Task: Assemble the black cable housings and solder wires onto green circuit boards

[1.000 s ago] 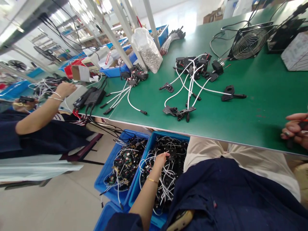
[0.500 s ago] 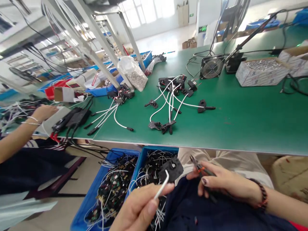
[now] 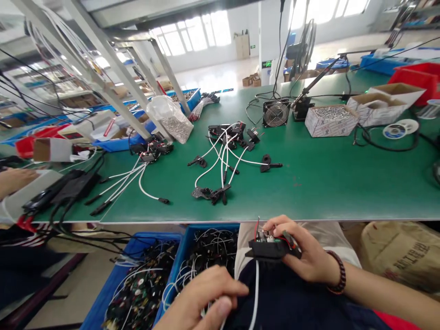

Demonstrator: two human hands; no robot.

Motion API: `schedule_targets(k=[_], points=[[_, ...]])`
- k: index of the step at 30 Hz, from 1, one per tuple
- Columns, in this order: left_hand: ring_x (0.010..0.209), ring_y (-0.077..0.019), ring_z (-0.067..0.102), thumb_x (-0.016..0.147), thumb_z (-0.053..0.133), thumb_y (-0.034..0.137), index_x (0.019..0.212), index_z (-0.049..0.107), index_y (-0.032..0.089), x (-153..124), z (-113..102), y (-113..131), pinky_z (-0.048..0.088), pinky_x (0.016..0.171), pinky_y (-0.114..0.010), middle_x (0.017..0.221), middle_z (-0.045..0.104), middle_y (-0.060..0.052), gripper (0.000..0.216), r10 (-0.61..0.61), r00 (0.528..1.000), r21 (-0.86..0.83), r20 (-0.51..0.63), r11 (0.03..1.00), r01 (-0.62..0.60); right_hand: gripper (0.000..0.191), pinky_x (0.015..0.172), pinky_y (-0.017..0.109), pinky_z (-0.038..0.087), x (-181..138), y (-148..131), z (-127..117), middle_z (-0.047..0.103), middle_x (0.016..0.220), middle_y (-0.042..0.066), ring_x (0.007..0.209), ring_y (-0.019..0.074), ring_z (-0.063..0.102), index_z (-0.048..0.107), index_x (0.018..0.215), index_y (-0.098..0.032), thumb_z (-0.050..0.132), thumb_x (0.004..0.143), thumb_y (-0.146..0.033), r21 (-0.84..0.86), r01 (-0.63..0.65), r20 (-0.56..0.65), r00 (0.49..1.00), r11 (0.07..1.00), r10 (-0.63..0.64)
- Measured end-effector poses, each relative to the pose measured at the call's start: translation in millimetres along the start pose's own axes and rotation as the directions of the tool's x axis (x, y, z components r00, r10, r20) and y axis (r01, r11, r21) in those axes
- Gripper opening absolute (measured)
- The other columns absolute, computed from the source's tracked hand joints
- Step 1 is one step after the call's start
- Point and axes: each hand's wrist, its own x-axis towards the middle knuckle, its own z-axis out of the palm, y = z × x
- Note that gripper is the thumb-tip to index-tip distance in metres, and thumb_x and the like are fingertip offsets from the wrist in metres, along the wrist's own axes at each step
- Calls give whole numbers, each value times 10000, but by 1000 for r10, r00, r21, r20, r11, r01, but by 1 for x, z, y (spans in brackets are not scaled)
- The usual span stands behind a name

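My right hand (image 3: 305, 252) is closed around a black plastic housing (image 3: 266, 251), open at the top, with small electronic parts and red wires showing inside. From the housing's underside a white cable (image 3: 256, 293) hangs down over my lap. A dark piece with a bit of orange (image 3: 293, 246) sticks out by the right palm; it looks like part of the pliers, mostly covered by the fingers. Left of the cable and apart from it is my left hand (image 3: 209, 295). Its index finger points toward the cable, the thumb is held away from it, and nothing shows between them.
On the green bench (image 3: 330, 183) lie black assemblies with white cables (image 3: 225, 137) and a similar bunch (image 3: 151, 151). Behind stand a small fan (image 3: 276, 113) and a box of metal parts (image 3: 332, 121). Blue bins (image 3: 130, 256) sit below the bench edge. A co-worker's hand (image 3: 17, 178) is far left.
The black housing has turned over and is now in my right hand. My left hand has let go of the white cable. The pliers are now mostly hidden. The view has swung right.
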Motion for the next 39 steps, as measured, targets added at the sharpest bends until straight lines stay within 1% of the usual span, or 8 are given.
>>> schedule_targets(k=[4, 8, 12, 14, 17, 21, 31, 39], points=[[1046, -211, 636, 1047, 497, 411, 1165, 737, 270, 29, 14, -17, 457, 950, -308, 1089, 680, -54, 302, -86, 948, -54, -308, 996, 72, 412, 933, 347, 525, 5, -1, -10, 626, 1279, 131, 1135, 204, 622, 525, 1244, -197, 511, 860, -50, -319, 282, 134, 958, 905, -252], [1012, -202, 628, 994, 606, 386, 1035, 743, 231, 54, 31, -19, 452, 933, -304, 1025, 671, -42, 210, -23, 938, -90, -346, 996, -8, 270, 870, 369, 532, 8, -9, -14, 685, 1229, 144, 1008, 204, 643, 562, 1193, -172, 462, 954, -96, -462, 435, 323, 894, 773, -310], [905, -188, 616, 967, 646, 355, 843, 717, 198, 64, 41, -21, 439, 861, -291, 893, 672, -30, 212, -49, 904, -140, -424, 990, -11, 274, 838, 391, 546, 6, -24, -15, 691, 1228, 146, 945, 219, 665, 563, 1224, -171, 474, 973, -109, -469, 417, 391, 888, 778, -240], [882, -186, 621, 932, 690, 390, 864, 740, 193, 65, 44, -26, 447, 843, -284, 892, 693, -34, 214, -137, 898, -325, -418, 946, -7, 318, 877, 407, 552, 6, -36, -17, 643, 1315, 159, 1063, 252, 664, 576, 1249, -183, 517, 945, -112, -419, 286, 419, 903, 862, -96], [821, -177, 618, 836, 787, 472, 843, 764, 176, 65, 50, -33, 456, 793, -266, 848, 707, -40, 297, -297, 883, -613, -364, 790, 14, 293, 945, 359, 546, 8, -55, -22, 593, 1377, 130, 1168, 239, 643, 622, 1191, -209, 598, 904, -153, -173, -185, 465, 851, 967, 246], [763, -173, 605, 791, 817, 478, 840, 799, 161, 57, 58, -32, 448, 757, -264, 786, 709, -46, 321, -328, 914, -668, -240, 739, 90, 245, 840, 300, 547, 14, -64, -28, 684, 1043, 56, 907, 173, 674, 625, 1122, -183, 564, 885, -187, 101, -692, 505, 655, 715, 562], [737, -175, 536, 885, 624, 434, 770, 669, 162, 51, 65, -8, 405, 707, -274, 754, 631, -29, 298, -330, 911, -471, -247, 863, 185, 358, 775, 275, 480, 17, -61, -20, 686, 910, 6, 836, 163, 607, 647, 1008, -181, 503, 687, -113, -60, -845, 570, 408, 531, 713], [717, -167, 494, 878, 603, 467, 760, 618, 163, 49, 69, -9, 379, 690, -277, 732, 580, -18, 327, -338, 924, -497, -178, 841, 212, 331, 742, 263, 457, 19, -66, -20, 683, 889, -3, 807, 164, 587, 679, 991, -186, 518, 718, -90, -180, -812, 558, 381, 555, 738]])
